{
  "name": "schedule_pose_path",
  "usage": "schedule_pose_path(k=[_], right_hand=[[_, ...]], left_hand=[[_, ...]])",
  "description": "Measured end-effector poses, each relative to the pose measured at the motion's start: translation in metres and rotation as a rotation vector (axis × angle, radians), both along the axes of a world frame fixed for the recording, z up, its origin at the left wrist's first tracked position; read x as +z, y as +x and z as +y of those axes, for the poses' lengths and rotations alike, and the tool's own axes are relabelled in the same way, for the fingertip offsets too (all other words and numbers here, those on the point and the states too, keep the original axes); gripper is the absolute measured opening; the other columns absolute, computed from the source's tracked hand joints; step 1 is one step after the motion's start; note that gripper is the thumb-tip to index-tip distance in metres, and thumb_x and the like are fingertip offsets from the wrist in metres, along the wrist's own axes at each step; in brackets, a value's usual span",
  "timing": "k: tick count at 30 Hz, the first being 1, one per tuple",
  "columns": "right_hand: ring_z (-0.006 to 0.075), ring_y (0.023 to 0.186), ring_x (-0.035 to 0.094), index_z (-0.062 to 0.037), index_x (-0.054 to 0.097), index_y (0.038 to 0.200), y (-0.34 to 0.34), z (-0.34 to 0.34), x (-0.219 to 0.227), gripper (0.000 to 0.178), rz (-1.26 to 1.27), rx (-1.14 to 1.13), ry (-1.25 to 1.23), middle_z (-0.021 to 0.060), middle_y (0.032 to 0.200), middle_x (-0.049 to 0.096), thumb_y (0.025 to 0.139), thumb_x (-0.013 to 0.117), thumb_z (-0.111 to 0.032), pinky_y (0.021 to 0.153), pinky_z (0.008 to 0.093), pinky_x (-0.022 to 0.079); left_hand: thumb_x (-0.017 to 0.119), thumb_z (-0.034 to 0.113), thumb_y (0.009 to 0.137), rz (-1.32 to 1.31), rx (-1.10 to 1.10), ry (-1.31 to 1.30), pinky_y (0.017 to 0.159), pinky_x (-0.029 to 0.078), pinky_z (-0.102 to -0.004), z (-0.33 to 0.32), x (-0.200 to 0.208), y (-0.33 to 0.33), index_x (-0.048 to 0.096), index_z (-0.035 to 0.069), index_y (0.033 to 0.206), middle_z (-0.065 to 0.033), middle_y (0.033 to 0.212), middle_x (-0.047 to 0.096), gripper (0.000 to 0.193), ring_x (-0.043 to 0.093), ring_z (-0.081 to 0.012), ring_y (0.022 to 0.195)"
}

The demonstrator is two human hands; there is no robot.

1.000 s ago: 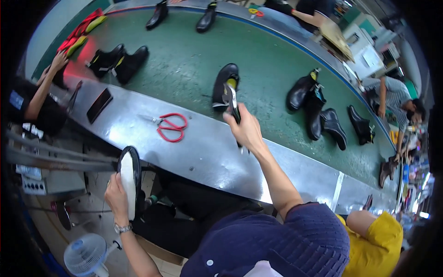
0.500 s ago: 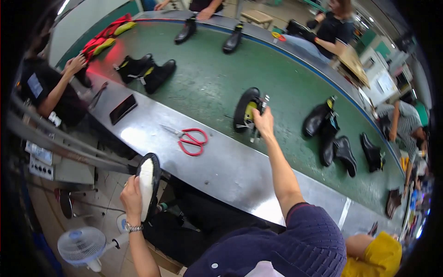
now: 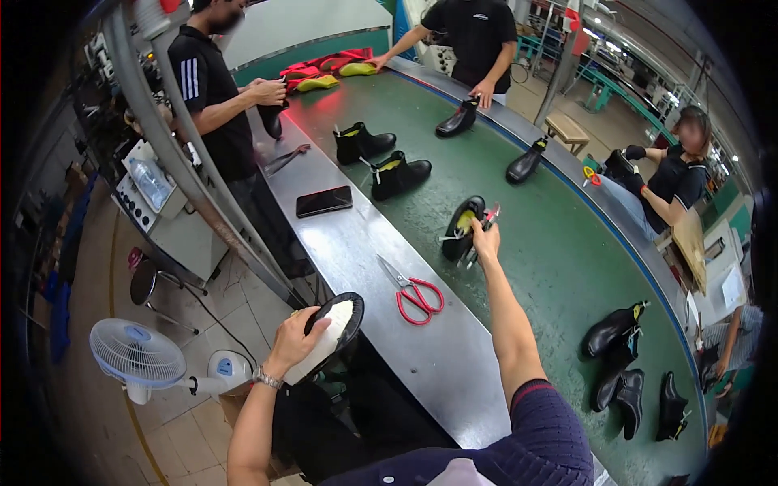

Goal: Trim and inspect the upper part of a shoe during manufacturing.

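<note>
My left hand (image 3: 296, 340) is closed around a black shoe (image 3: 355, 324), held off the near edge of the table with its whitish underside showing. A metal-banded watch is on that wrist. My right arm stretches over the green surface. There, my right hand (image 3: 486, 241) grips a black ankle boot (image 3: 455, 231) with yellow lining at its opening. A pale tab sticks out beside the boot. Small shiny and red bits show by my right fingers, too small to name. Red-handled scissors (image 3: 419, 301) lie on the metal border between my hands.
A dark phone (image 3: 323, 202) lies on the metal border (image 3: 389, 243). Black boots (image 3: 401, 176) stand farther along the green surface (image 3: 551, 251), with several more (image 3: 628, 397) at right. Co-workers stand at the far left and far side. A white fan (image 3: 138, 356) is at lower left.
The view has swung left, so the table and boots sit farther right in the picture. The left-hand shoe is tilted more toward the table. Both hands keep their hold.
</note>
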State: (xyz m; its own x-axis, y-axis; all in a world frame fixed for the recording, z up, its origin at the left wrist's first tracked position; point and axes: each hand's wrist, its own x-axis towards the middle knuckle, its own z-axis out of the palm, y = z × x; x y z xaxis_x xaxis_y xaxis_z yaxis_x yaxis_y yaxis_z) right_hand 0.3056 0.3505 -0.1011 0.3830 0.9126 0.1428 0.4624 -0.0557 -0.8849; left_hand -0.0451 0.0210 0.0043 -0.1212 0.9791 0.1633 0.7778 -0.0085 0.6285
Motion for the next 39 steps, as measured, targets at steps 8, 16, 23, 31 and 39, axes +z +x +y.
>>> schedule_pose_path(k=[8, 16, 23, 31, 39], right_hand=[[0.0208, 0.062, 0.064, 0.0002, 0.051, 0.107, -0.029, -0.057, 0.057, 0.046, 0.081, 0.162, 0.082, 0.0096, 0.080, 0.062, 0.081, 0.072, -0.032, 0.060, 0.0351, 0.051], [0.0137, 0.065, 0.062, -0.0028, 0.049, 0.111, 0.004, -0.214, 0.066, 0.029, 0.460, 0.472, -0.396, 0.0116, 0.085, 0.069, 0.089, 0.059, -0.020, 0.058, 0.0297, 0.049], [0.0108, 0.065, 0.060, -0.0070, 0.049, 0.113, -0.019, -0.301, 0.042, 0.026, 0.721, 0.558, -0.603, 0.0105, 0.083, 0.067, 0.093, 0.057, -0.020, 0.058, 0.0250, 0.048], [0.0154, 0.072, 0.063, 0.0025, 0.032, 0.138, -0.037, -0.305, 0.067, 0.064, 0.257, 0.745, -0.482, 0.0124, 0.088, 0.066, 0.088, 0.065, -0.022, 0.065, 0.0334, 0.053], [0.0090, 0.069, 0.055, -0.0035, 0.032, 0.145, -0.041, -0.282, 0.140, 0.061, 0.207, 1.130, -0.551, 0.0065, 0.087, 0.067, 0.092, 0.061, -0.010, 0.067, 0.0242, 0.047]], left_hand=[[0.055, 0.029, 0.095, -0.083, -0.031, -0.057, 0.085, 0.047, -0.0377, 0.002, -0.006, -0.017, 0.062, -0.001, 0.118, -0.0199, 0.106, 0.065, 0.039, 0.060, -0.0348, 0.098], [0.047, 0.027, 0.099, 0.018, -0.067, -0.010, 0.087, 0.047, -0.0387, 0.015, -0.007, -0.011, 0.061, -0.003, 0.118, -0.0236, 0.109, 0.065, 0.039, 0.062, -0.0357, 0.100], [0.044, 0.027, 0.101, 0.025, -0.145, -0.005, 0.088, 0.045, -0.0377, 0.009, -0.016, -0.015, 0.058, -0.005, 0.123, -0.0243, 0.112, 0.063, 0.041, 0.061, -0.0354, 0.102], [0.046, 0.021, 0.099, 0.019, -0.064, 0.072, 0.084, 0.048, -0.0396, 0.000, -0.017, -0.005, 0.060, -0.004, 0.120, -0.0243, 0.105, 0.065, 0.036, 0.063, -0.0355, 0.097], [0.048, 0.032, 0.097, -0.029, 0.132, 0.064, 0.063, 0.045, -0.0473, 0.009, -0.016, 0.031, 0.056, 0.000, 0.074, -0.0230, 0.072, 0.059, 0.041, 0.060, -0.0404, 0.071]])
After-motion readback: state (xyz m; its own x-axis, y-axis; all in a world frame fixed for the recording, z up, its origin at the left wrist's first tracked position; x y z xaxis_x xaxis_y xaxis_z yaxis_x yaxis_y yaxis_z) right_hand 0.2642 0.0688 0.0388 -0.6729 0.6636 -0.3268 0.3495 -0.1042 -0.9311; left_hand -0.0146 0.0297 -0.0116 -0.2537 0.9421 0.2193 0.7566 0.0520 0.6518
